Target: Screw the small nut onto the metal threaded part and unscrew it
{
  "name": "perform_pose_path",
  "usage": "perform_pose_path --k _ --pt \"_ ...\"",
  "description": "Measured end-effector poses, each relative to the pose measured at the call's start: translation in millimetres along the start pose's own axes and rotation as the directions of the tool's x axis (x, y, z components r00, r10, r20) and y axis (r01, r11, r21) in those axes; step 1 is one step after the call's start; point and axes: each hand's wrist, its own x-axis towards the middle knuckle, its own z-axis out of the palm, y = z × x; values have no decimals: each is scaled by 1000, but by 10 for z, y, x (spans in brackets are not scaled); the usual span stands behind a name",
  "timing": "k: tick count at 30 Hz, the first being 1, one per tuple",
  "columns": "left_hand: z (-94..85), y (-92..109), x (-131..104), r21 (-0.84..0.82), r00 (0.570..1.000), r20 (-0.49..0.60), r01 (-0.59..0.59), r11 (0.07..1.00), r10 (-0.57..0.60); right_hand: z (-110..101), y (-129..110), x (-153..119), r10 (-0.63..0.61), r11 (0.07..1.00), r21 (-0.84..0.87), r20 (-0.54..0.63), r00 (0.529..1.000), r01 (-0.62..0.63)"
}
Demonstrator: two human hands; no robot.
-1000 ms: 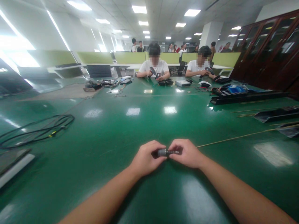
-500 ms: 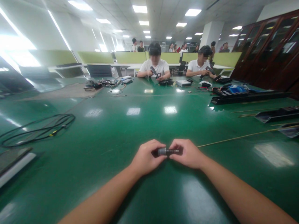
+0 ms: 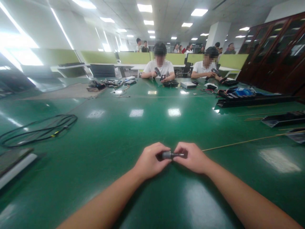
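Note:
Between my two hands, just above the green table (image 3: 114,133), lies a grey cylinder with a thin dark shaft (image 3: 167,155) that ends in a bright tip pointing right. Its exact kind is too small to tell. My left hand (image 3: 152,160) is closed round the thick grey end, thumb below and fingers above; the rear of the piece is hidden in the palm. Curled round the narrow shaft end is my right hand (image 3: 190,157), its thumb and fingertips close against the piece. A thin brass-coloured rod (image 3: 238,142) runs along the table right of my right hand.
Coiled black cable (image 3: 64,124) lies at left, above a flat white-edged object (image 3: 21,165). Black metal channels (image 3: 283,118) and more rods are at right. Across the table, two people in white shirts (image 3: 158,68) handle drill-like tools among boxes and wires (image 3: 170,83).
Both hands keep almost the same place and grip. The right thumb and fingertips sit slightly closer round the shaft. The whole view has shifted a little.

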Motion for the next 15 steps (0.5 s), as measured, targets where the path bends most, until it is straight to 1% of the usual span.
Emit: perform_pose_path --k 10,15 --pt "-4 -17 -15 -3 1000 -12 0 1000 0 -24 -6 -1 1 1000 -4 -7 1000 -1" --pt "-10 -20 -9 7 1000 -16 0 1000 1 -39 -9 -4 23 1000 -2 -4 1000 -23"
